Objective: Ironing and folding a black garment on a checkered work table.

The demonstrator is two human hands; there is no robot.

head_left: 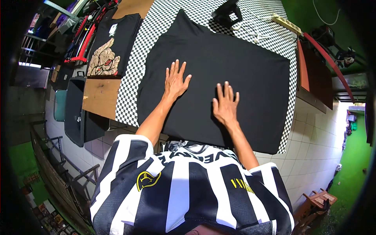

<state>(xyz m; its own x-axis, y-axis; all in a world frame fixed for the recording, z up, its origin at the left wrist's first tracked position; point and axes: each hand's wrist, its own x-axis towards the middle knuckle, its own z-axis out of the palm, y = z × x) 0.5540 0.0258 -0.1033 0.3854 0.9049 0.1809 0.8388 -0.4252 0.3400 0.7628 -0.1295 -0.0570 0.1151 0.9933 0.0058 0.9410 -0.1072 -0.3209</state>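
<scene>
Head view: 1 plain black shirt lies spread flat over the checkered cloth covering the tabletop, reaching its near edge. 2 hands press on it, palms down, fingers spread, gripping nothing: the left hand toward the shirt's left side, the right hand nearer the near edge. 1 folded printed black shirt sits at the table's left edge; 1 power strip lies at the far right corner, well apart

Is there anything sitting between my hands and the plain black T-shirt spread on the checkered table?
Nothing visible does. The left hand and right hand both lie flat, fingers spread, directly on the plain black T-shirt.
</scene>
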